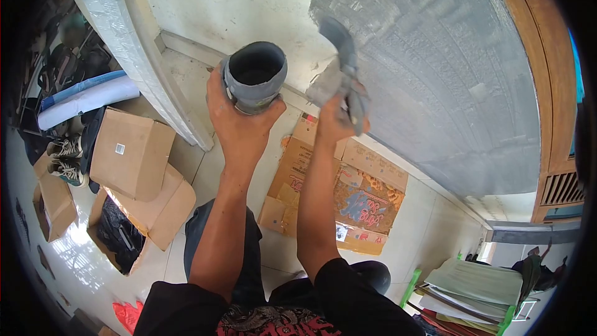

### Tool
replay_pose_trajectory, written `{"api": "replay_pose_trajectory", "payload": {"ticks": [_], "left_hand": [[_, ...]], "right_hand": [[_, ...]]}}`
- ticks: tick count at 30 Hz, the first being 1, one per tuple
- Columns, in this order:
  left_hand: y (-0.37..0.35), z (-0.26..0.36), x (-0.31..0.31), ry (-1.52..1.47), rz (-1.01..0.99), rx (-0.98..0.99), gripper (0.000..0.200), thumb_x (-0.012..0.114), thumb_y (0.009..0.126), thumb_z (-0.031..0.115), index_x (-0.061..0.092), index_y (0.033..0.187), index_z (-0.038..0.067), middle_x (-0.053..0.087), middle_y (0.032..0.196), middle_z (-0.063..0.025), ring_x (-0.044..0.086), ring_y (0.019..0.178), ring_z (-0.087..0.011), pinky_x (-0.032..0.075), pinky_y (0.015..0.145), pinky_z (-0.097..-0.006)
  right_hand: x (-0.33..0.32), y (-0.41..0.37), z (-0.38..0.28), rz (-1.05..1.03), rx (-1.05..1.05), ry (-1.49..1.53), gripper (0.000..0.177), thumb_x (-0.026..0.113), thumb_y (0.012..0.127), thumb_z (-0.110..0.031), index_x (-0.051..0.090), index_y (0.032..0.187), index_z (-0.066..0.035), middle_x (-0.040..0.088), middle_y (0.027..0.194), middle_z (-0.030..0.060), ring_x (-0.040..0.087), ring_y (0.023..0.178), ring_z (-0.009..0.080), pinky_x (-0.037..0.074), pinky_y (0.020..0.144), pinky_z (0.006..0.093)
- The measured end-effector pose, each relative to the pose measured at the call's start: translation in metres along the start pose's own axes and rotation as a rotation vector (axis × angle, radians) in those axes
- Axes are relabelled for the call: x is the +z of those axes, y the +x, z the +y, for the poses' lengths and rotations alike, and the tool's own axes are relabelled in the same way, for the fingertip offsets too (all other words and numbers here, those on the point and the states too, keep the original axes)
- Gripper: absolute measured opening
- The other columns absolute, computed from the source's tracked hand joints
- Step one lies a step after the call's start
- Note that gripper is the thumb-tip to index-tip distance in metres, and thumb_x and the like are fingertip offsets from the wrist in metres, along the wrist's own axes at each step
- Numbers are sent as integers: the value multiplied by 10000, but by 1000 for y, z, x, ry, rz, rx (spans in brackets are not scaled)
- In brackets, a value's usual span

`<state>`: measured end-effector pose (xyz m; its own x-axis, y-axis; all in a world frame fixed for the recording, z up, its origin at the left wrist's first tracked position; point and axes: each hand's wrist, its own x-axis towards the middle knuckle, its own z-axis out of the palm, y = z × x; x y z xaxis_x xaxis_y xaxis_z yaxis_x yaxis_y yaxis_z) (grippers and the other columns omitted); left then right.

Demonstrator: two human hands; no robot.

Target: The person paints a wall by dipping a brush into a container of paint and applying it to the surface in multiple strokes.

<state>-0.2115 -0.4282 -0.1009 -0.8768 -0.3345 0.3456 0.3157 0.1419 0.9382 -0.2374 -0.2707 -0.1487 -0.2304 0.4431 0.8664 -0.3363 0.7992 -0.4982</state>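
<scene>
My left hand [239,112] is wrapped round a dark grey container [256,73], its open mouth facing up and its rim smeared with grey. To the right of it, my right hand [341,118] is closed on the handle of a grey-coated tool [341,40], blurred by motion, with its curved end pointing up. Behind the tool is a wall [435,81] with streaky grey coating across its right part; the part at the left [230,0] is pale. How much the container holds is hidden in its dark inside.
Flattened cardboard [298,180] with grey splashes lies on the tiled floor below the wall. Cardboard boxes [127,149], shoes [68,162] and a plastic-wrapped frame [118,31] are on the left. A wooden frame [553,68] borders the wall; a green rack [413,286] stands lower right.
</scene>
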Motion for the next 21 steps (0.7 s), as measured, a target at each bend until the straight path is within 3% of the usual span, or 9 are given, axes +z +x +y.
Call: {"api": "replay_pose_trajectory", "payload": {"ticks": [1, 3, 5, 7, 9, 12, 13, 18, 21], "left_hand": [[0, 1, 0, -33, -3, -22, 729, 803, 598, 32, 495, 1258, -11, 551, 1158, -160, 558, 1102, -315, 463, 947, -415], [1, -3, -3, 22, 2, 27, 713, 795, 632, 32, 484, 1273, 5, 578, 1159, -137, 582, 1080, -267, 491, 929, -396], [2, -3, -2, 76, 4, 77, 696, 787, 667, 33, 473, 1288, 20, 604, 1160, -114, 606, 1059, -218, 519, 910, -377], [3, 0, -2, -13, 29, -7, 718, 798, 604, 24, 498, 1255, -14, 554, 1155, -159, 564, 1094, -309, 471, 940, -403], [2, -3, -1, -1, 36, 9, 721, 799, 604, 24, 497, 1258, -14, 551, 1164, -160, 564, 1098, -309, 475, 939, -402], [-1, -3, 1, 6, 23, 24, 732, 801, 605, 23, 493, 1267, -20, 547, 1179, -167, 565, 1106, -309, 479, 940, -401], [-1, -2, 0, 10, 15, 23, 740, 802, 605, 24, 489, 1274, -26, 545, 1185, -172, 566, 1110, -309, 479, 941, -400], [1, -3, 0, -41, 9, -16, 759, 803, 608, 20, 476, 1290, -34, 544, 1196, -170, 571, 1113, -304, 479, 945, -393], [2, -6, 2, 30, 21, 9, 759, 801, 610, 15, 474, 1294, -28, 542, 1202, -164, 575, 1111, -297, 484, 944, -390]], "right_hand": [[-2, -3, 7, 0, 0, 1, 150, 725, 849, 38, 619, 953, 60, 696, 856, 180, 679, 742, 177, 564, 680, 267], [-7, -15, 22, 225, 161, 214, 109, 724, 842, 51, 659, 929, 52, 705, 856, 166, 677, 732, 166, 536, 658, 247], [-8, -19, 9, 166, 127, 292, 100, 724, 839, 56, 670, 923, 52, 708, 866, 165, 678, 731, 169, 533, 654, 248], [-1, -25, -4, 105, 102, 366, 92, 724, 837, 60, 681, 918, 53, 711, 876, 165, 678, 731, 171, 529, 649, 249], [15, -23, -7, -41, 85, 307, 102, 718, 838, 65, 679, 932, 54, 712, 875, 172, 685, 733, 182, 534, 653, 252], [2, -14, 17, -57, 18, -8, 103, 717, 839, 65, 690, 936, 47, 713, 889, 169, 683, 724, 179, 527, 653, 246], [-1, -9, 15, 85, 70, -69, 96, 693, 849, 83, 658, 937, 67, 706, 925, 176, 694, 763, 201, 558, 681, 263], [-42, -23, 28, 127, 136, 175, 100, 662, 862, 105, 596, 934, 84, 687, 945, 187, 703, 838, 248, 607, 750, 308], [-26, -26, 5, 98, 179, 267, 105, 663, 868, 97, 584, 935, 78, 683, 932, 178, 702, 845, 257, 616, 777, 323]]}}
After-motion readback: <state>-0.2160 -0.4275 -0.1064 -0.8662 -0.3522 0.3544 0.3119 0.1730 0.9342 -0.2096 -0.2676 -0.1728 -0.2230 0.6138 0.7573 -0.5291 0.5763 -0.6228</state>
